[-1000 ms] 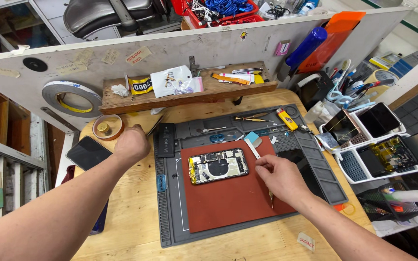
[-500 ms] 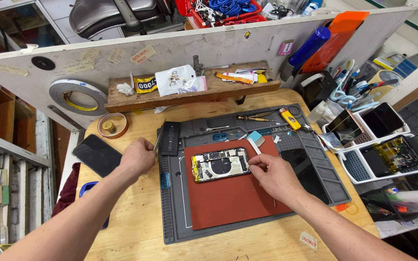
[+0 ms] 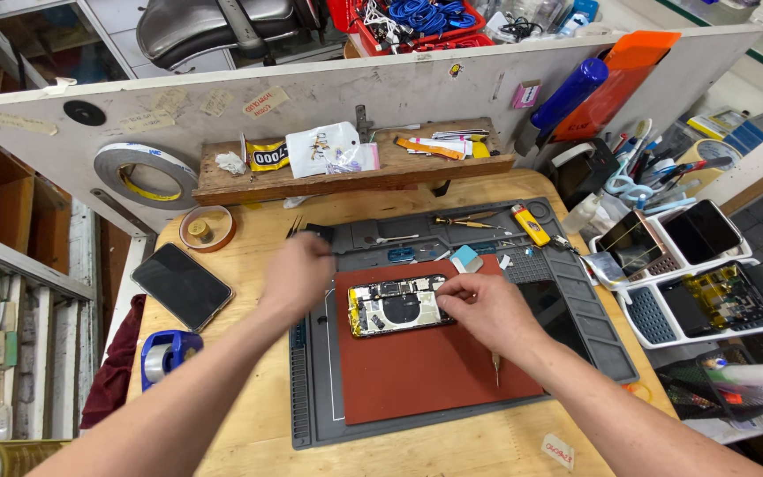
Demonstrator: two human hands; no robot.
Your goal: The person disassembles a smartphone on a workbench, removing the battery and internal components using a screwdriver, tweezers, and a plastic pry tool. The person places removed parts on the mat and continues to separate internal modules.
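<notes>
An opened phone (image 3: 390, 306) with its insides showing lies on a red-brown pad (image 3: 426, 371), which sits on a grey work mat (image 3: 593, 327). The fingertips of my right hand (image 3: 480, 311) rest on the phone's right end. A thin screwdriver (image 3: 494, 369) is tucked under that palm, and its tip points toward me. My left hand (image 3: 298, 274) is blurred at the mat's left edge, just left of the phone. Its fingers are curled around thin tweezers (image 3: 295, 227), whose tips stick out above it.
A dark phone (image 3: 182, 285) and a blue tape dispenser (image 3: 165, 353) lie on the wooden table at the left. A yellow lighter (image 3: 531, 224) lies on the mat's far side. White trays (image 3: 655, 300) of phones stand at the right. A cluttered wooden shelf (image 3: 355, 181) runs along the back partition.
My left hand has moved right from the small tape roll to the mat's left edge. My right hand has slid left onto the phone's end.
</notes>
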